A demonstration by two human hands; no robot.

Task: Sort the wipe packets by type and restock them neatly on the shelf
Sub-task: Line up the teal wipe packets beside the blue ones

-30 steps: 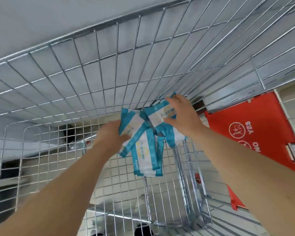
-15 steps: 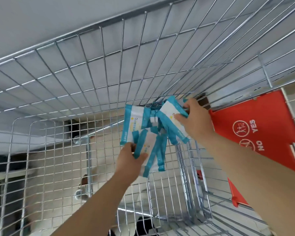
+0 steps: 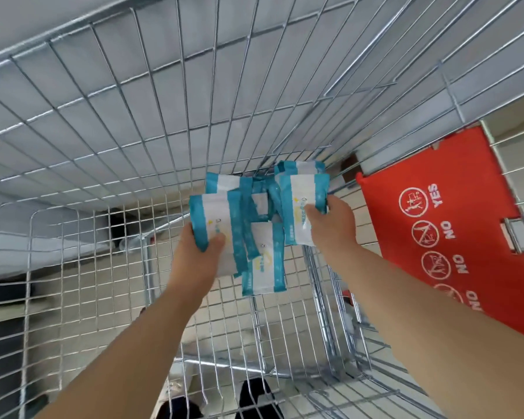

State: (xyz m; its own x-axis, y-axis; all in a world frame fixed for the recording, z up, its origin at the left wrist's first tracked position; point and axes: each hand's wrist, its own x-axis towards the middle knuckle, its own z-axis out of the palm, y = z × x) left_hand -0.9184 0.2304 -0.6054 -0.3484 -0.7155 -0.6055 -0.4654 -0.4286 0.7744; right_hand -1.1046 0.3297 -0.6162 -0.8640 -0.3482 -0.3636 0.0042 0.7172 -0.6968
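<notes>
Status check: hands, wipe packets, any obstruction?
Left hand grips a bunch of teal-edged wipe packets. Right hand grips another packet. Held inside the wire cart, mesh walls around.

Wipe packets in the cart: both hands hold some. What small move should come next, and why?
Probably bring the left hand and right hand together to square the wipe packets into one stack. They are fanned and overlapping, the lowest packet hangs below the rest, and all look the same teal-and-white type.
</notes>
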